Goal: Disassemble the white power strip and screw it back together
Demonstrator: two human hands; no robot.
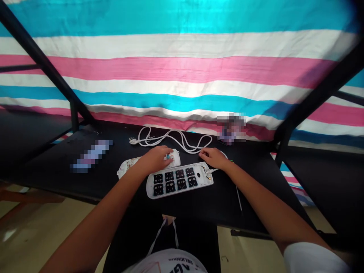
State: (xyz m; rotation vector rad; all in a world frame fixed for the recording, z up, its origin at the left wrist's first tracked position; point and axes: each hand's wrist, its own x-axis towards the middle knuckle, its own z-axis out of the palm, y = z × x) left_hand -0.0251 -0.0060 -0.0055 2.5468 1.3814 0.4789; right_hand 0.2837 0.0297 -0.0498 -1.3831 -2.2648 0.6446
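Note:
An opened white power strip lies in two parts on the black table. The nearer part, a socket housing point(179, 181), shows rows of black socket inserts and some wiring at its right end. Behind it to the left lies a white half shell point(127, 164). My left hand point(157, 158) is over that shell, fingers bent, with a small bluish bit point(168, 156) between thumb and fingertips; its kind is unclear. My right hand point(213, 157) rests by the housing's right end near the white cord point(184, 143), its fingers closed; anything in them is hidden.
The cord's plug point(133, 141) lies at the back. A thin metal rod point(239, 199) extends from under my right forearm. Blurred objects are at the left point(92, 156) and back right point(229, 132). Black frame bars point(42, 62) slant up both sides before a striped sheet point(182, 72).

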